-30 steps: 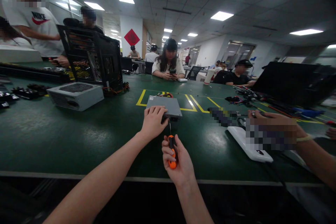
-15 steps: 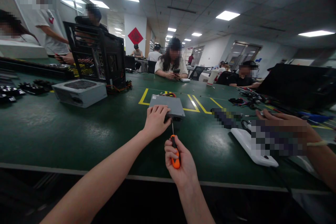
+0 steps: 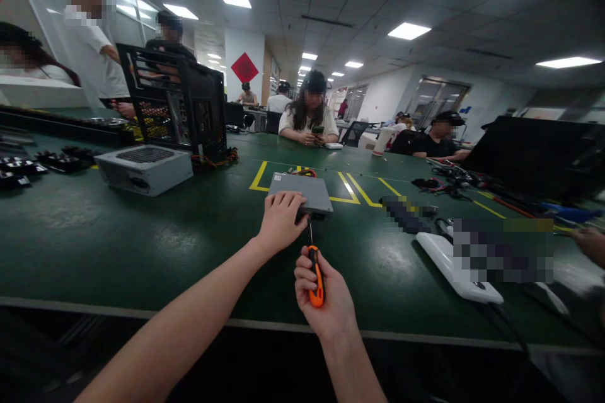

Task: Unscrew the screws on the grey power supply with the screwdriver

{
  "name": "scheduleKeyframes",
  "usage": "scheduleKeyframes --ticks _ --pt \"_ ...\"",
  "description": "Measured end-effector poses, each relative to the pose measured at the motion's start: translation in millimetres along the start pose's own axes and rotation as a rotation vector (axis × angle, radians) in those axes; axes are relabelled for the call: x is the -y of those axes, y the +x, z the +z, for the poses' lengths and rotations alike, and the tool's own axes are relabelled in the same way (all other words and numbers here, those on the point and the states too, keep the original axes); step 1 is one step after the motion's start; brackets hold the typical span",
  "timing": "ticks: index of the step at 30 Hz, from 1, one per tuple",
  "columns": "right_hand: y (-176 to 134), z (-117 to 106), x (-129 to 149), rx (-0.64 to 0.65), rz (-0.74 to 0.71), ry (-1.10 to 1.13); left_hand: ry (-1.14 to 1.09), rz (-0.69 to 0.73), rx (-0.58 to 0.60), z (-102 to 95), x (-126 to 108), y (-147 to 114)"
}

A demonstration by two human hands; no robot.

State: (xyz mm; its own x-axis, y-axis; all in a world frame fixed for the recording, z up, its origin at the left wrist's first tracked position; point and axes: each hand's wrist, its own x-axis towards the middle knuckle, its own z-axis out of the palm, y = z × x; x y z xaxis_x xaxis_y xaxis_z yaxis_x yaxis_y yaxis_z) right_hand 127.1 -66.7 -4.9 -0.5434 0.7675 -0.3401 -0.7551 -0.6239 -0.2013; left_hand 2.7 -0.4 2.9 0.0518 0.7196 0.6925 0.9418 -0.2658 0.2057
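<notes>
Grasping an orange-and-black screwdriver (image 3: 317,293) in the right hand (image 3: 334,299), shaft pointing at the near side of a grey metal box (image 3: 308,190), left hand (image 3: 282,220) clasping its near edge, box flat on a green table (image 3: 373,264), coloured wires (image 3: 309,172) behind.

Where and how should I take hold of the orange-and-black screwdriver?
Grip the orange-and-black screwdriver around its thick handle, coming from the near side, as the right hand does. That seems best: the handle points toward the person, while the thin metal shaft points away, toward the flat grey metal box.
</notes>
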Motion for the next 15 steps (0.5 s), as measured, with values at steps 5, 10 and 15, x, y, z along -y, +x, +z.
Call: scheduleKeyframes --ticks 5,10,15 --pt "-0.5 1.9 -0.3 -0.022 0.014 0.034 -0.003 0.002 -0.004 -0.3 -0.6 0.0" --pt "-2.1 2.7 1.4 -0.002 0.007 0.025 -0.006 -0.001 0.002 -1.0 -0.7 0.1" --pt "-0.8 3.0 2.4 0.003 0.037 0.049 -0.005 0.009 -0.006 0.4 0.1 0.2"
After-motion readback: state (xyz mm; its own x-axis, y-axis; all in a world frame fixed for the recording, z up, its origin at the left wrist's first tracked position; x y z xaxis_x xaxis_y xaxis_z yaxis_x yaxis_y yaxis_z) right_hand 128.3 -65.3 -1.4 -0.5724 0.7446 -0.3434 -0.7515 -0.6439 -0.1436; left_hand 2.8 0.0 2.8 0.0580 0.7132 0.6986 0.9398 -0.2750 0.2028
